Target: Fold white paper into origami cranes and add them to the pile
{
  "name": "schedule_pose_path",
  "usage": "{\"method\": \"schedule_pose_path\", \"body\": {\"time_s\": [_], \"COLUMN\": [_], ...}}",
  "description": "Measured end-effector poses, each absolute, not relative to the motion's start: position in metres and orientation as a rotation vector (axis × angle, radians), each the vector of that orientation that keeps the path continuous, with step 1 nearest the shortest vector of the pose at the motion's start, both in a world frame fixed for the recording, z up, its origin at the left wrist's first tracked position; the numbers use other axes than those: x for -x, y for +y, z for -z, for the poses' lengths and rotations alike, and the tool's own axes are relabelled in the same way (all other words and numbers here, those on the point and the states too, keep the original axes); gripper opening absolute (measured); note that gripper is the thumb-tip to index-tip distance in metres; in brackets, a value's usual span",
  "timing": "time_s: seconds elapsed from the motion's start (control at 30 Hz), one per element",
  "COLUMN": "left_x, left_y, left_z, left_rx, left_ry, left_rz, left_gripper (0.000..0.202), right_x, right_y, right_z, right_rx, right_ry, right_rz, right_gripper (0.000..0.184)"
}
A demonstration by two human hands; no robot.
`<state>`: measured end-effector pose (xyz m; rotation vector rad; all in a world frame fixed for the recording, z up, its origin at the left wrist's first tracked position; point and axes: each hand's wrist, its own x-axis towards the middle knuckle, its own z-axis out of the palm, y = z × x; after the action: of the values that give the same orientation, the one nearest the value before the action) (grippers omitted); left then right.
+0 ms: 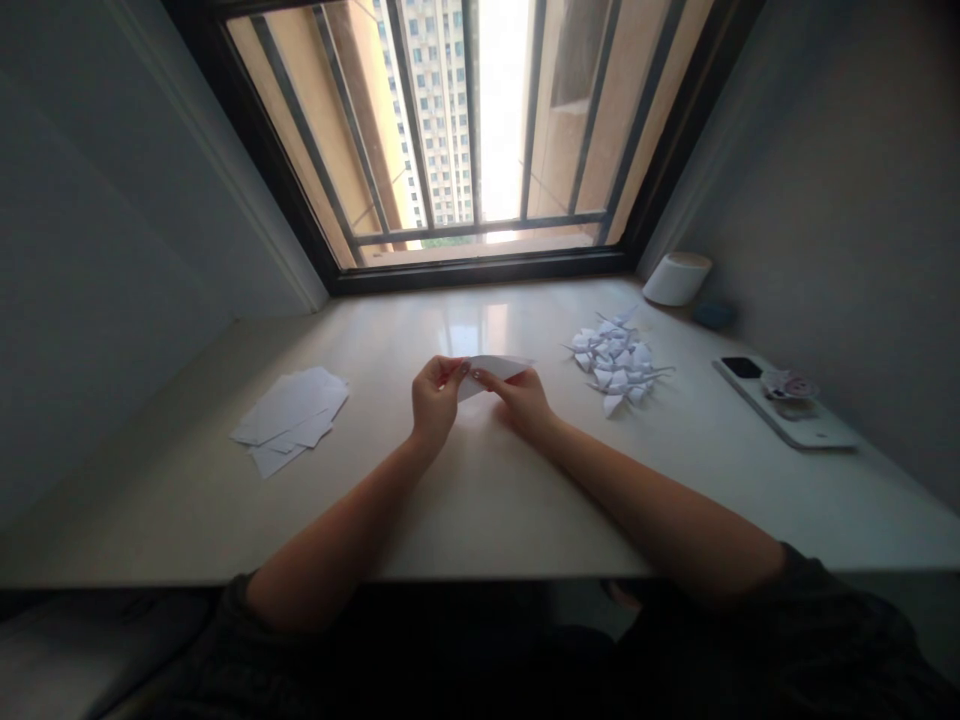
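A sheet of white paper (499,366) is held up just above the middle of the table, bent or folded along its length. My left hand (437,392) pinches its left end between thumb and fingers. My right hand (523,395) grips it from the right, the thumb pressed on the near face close to the left thumb. Fingers behind the paper are partly hidden. Off to the left lies a loose stack of white paper sheets (296,410). To the right of my right hand sits a heap of small folded white paper pieces (616,360), some with thin pointed ends.
A phone (780,405) with a round grip on its back lies at the right by the wall. A white cylindrical container (677,278) and a small dark object (713,316) stand at the back right corner. Behind the white table (465,520) is a barred window (480,270).
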<state>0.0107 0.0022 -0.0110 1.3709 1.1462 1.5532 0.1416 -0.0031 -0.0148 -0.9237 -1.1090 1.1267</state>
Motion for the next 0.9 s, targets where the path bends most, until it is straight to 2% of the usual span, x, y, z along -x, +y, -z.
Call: {"method": "schedule_pose_path", "body": {"time_s": [0.3, 0.63, 0.9], "left_x": [-0.015, -0.018, -0.017], "left_y": [-0.006, -0.006, -0.008], "left_z": [0.009, 0.002, -0.003], "left_rx": [-1.426, -1.135, -1.118], "left_ry": [1.137, 1.078, 1.173], "left_rz": [-1.590, -1.533, -1.507], "left_gripper": [0.018, 0.024, 0.024], "right_x": [-0.139, -0.139, -0.140], "right_y": [-0.006, -0.009, -0.009], "right_z": [0.013, 0.015, 0.011], "right_rx": [0.984, 0.938, 0.924], "right_ry": [-1.101, -1.035, -1.011], "right_rz": [-1.108, -1.221, -1.218], "right_gripper": [0.036, 0.039, 0.037]}}
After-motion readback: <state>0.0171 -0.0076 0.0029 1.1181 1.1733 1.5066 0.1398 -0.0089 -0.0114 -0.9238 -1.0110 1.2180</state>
